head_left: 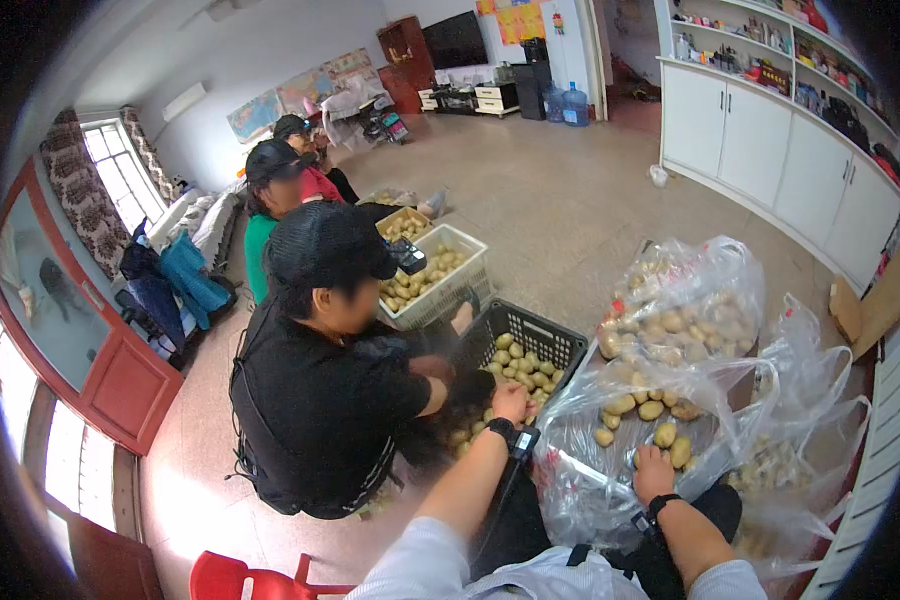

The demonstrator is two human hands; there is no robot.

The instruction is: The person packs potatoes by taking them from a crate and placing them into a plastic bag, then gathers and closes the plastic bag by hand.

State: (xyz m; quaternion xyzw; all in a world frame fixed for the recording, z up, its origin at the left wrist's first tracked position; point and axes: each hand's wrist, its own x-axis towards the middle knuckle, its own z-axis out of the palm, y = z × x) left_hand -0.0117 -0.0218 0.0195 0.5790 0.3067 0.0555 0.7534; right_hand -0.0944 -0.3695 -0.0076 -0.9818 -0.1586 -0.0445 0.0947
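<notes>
My left hand (pixel 512 400) reaches over the near side of a black plastic crate (pixel 485 318) of potatoes (pixel 518 362). Its fingers are bent and closed, and what lies under them is mostly hidden. Inside a spread clear plastic bag (pixel 580 400), my right hand (pixel 654 474) curls palm down over a potato, which its fingers largely cover. Two potatoes (pixel 673 443) lie right beside these fingertips, and several more loose ones (pixel 638 407) rest farther back on the plastic. Both wrists carry black straps with small devices.
At my left a person in black (pixel 335 400) crouches by the crate, hands blurred. Two more people sit beyond, near a white crate (pixel 460 245) of potatoes. A full bag of potatoes (pixel 680 320) stands ahead right. A red stool (pixel 255 580) is at lower left, white cabinets (pixel 750 140) at right.
</notes>
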